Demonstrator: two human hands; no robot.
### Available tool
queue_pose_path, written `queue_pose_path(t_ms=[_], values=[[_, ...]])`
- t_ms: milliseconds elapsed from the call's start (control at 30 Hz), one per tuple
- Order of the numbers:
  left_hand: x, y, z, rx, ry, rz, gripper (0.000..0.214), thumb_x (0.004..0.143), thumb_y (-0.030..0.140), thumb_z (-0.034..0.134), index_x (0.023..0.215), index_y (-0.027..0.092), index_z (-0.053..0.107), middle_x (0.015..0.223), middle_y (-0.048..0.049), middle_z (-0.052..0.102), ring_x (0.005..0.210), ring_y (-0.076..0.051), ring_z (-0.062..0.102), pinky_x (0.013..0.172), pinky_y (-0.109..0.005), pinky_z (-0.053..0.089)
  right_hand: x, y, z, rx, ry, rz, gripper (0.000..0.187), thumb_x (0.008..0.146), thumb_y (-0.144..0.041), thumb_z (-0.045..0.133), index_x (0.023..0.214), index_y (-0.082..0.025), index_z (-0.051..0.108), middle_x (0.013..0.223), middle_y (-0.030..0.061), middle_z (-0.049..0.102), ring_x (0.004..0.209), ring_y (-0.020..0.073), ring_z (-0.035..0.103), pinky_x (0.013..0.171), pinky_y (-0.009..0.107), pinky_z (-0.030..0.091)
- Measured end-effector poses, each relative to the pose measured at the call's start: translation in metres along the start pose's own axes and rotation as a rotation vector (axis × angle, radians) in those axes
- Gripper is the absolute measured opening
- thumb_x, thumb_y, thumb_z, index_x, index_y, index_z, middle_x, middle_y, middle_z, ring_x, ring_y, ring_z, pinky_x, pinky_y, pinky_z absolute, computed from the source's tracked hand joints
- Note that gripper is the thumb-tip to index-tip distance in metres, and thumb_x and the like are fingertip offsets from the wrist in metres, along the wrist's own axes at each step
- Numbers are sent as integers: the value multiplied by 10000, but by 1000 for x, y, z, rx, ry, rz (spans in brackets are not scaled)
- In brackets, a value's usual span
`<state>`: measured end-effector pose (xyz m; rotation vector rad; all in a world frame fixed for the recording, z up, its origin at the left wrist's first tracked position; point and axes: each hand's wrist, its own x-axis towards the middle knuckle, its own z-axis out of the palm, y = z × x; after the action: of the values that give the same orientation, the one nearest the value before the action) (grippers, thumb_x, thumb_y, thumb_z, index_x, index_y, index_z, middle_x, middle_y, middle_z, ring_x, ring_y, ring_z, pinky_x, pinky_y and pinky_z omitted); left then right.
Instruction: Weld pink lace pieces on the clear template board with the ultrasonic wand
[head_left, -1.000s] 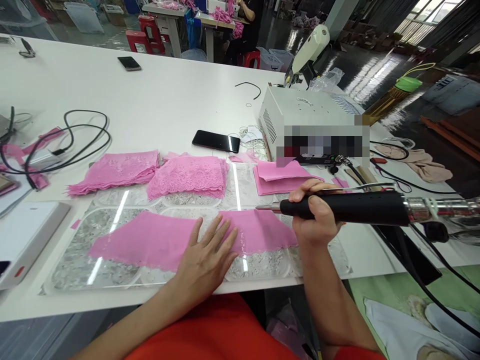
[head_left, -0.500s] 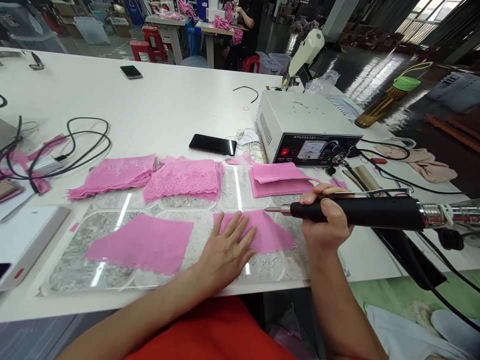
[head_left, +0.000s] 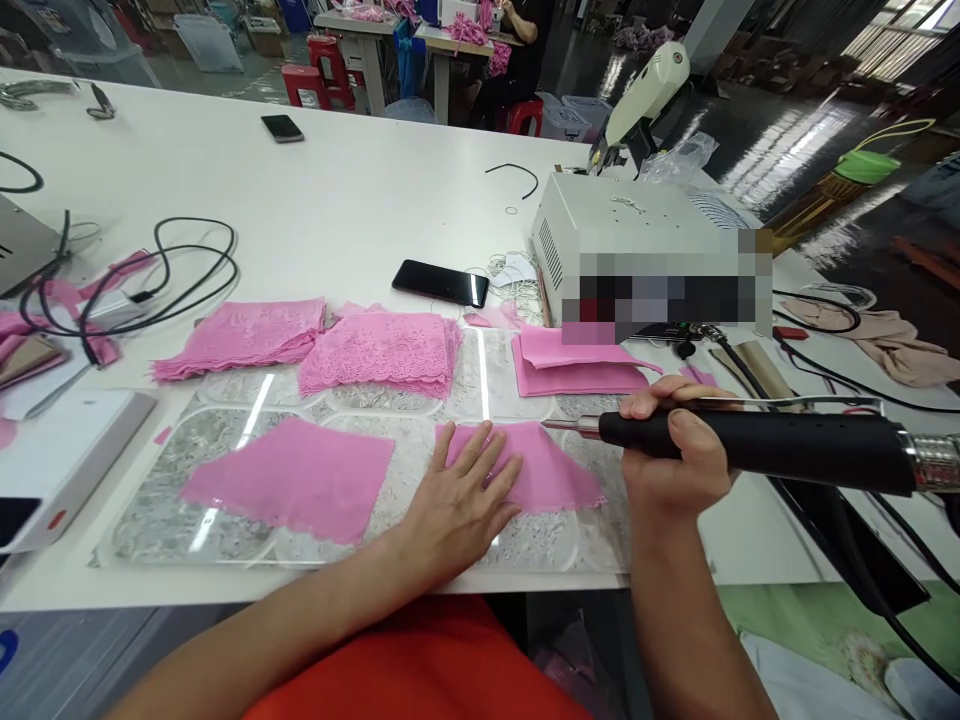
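My left hand lies flat with fingers spread on a pink cloth piece, whose lower right edge is scalloped. In my right hand is a handheld ultrasonic welder with a black grip, lying nearly level. Its thin metal tip points left and is at the cloth's upper right corner; whether it touches is unclear. Left of my left hand, a larger pink cloth piece lies flat. Both pieces rest on a clear patterned mat.
Behind the mat are two pink lace stacks, folded pink cloth and a black phone. A grey control box, partly blurred, stands back right. Cables coil at left; a white device sits there. A person sits beyond.
The whole view has shifted slightly, so most things appear farther right. My left hand stays on the cloth and the welder's tip remains at the same corner.
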<state>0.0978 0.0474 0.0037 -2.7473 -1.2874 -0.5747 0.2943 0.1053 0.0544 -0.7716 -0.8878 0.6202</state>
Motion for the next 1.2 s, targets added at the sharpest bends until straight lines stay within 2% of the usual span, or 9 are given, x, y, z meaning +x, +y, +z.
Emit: queue_pose_path(t_ms=[233, 667, 1200], values=[[0, -1, 1, -5, 8, 3, 391, 952, 418, 512, 1259, 185, 576, 1356, -115, 566, 1327, -313, 447, 1117, -586, 266, -4, 3, 3, -37, -25, 6, 126, 624, -197, 545, 750, -190, 534, 750, -16, 553, 518, 98, 524, 546, 295, 440], [-1, 0, 2, 7, 3, 0, 398, 951, 436, 502, 1269, 207, 573, 1359, -109, 558, 1349, -302, 417, 1156, -578, 171, -5, 4, 3, -36, -44, 5, 121, 647, -207, 579, 760, -185, 542, 770, -12, 546, 529, 96, 532, 556, 296, 450], [-2, -1, 3, -1, 8, -6, 400, 958, 444, 488, 1270, 207, 570, 1358, -112, 558, 1347, -300, 421, 1159, -586, 160, -4, 4, 3, -68, -22, -25, 136, 630, -232, 581, 752, -199, 528, 740, -18, 541, 513, 99, 513, 520, 299, 445]])
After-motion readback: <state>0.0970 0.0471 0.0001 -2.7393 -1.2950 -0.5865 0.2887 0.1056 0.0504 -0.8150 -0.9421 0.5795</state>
